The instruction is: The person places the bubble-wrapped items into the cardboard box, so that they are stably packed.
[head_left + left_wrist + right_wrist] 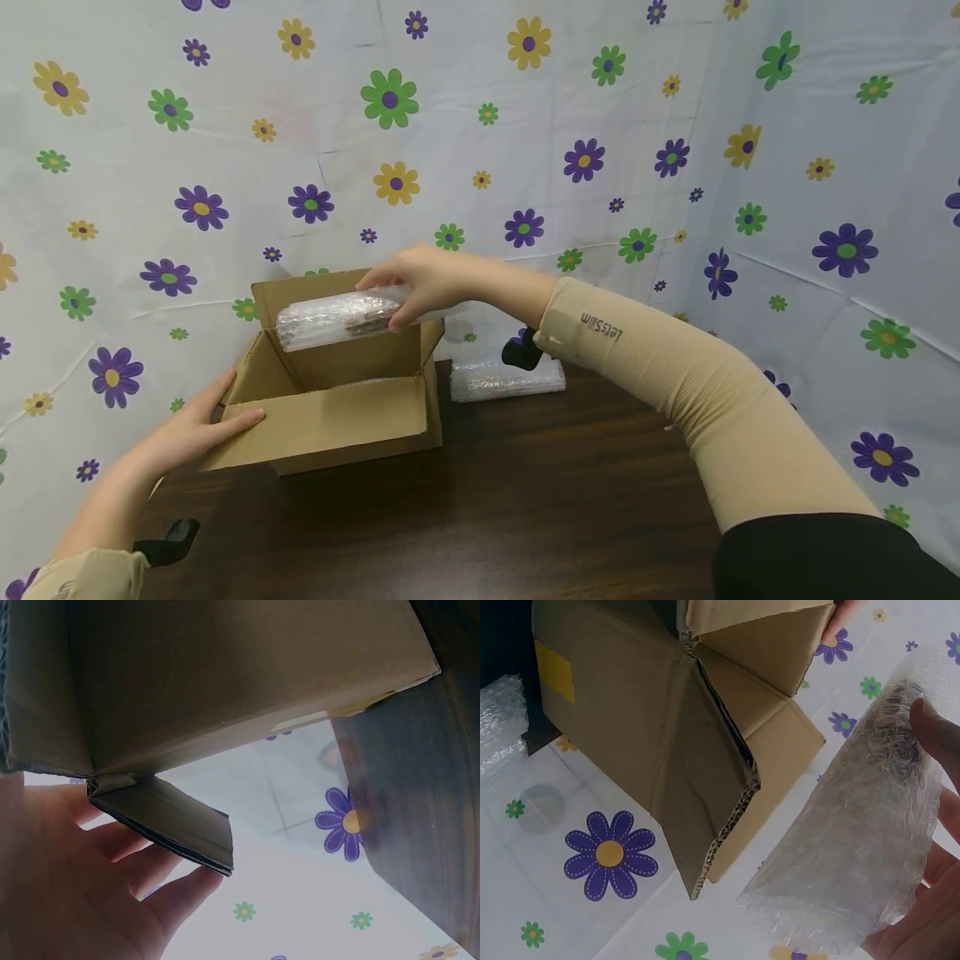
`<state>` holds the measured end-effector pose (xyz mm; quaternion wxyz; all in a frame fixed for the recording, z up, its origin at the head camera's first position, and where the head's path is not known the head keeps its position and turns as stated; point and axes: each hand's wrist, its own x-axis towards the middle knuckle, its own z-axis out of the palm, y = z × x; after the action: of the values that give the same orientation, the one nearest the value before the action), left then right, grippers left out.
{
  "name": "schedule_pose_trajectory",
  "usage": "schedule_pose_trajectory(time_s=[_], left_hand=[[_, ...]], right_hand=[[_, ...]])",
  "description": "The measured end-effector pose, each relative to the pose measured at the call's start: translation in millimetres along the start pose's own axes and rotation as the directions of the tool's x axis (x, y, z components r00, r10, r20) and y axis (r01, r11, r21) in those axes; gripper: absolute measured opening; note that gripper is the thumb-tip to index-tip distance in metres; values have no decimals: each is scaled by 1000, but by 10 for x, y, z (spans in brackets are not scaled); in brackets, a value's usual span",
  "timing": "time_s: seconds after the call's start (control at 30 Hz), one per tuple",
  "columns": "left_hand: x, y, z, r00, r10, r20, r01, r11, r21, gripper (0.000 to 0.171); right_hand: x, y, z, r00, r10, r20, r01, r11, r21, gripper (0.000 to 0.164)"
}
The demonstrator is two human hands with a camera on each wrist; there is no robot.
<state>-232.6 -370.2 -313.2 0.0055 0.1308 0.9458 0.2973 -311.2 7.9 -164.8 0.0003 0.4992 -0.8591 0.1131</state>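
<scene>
An open cardboard box (360, 454) stands on the dark wooden table. My left hand (183, 433) holds its left corner, thumb on the front flap (337, 417) and fingers behind the side flap (176, 814). Above the box opening, my right hand (427, 283) grips a bubble-wrapped cylindrical bundle (322, 321) by its right end. In the right wrist view the clear wrap (840, 832) covers the bundle, with something darker inside near the thumb; what it is cannot be told. A bit of clear wrap (367, 382) shows inside the box, mostly hidden by the front flap.
Right of the box, another bubble-wrapped bundle (506, 381) lies on the table (525, 500). A flower-patterned cloth (465, 108) hangs behind the table and along the right side. The box flaps stick outward around its opening.
</scene>
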Motion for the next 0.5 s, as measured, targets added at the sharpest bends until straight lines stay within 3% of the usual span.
schedule_pose_trajectory(time_s=[0.5], left_hand=[[-8, 10, 1, 1000, -17, 4, 17, 1000, 0, 94]], right_hand=[[420, -10, 87, 999, 51, 3, -51, 999, -5, 65]])
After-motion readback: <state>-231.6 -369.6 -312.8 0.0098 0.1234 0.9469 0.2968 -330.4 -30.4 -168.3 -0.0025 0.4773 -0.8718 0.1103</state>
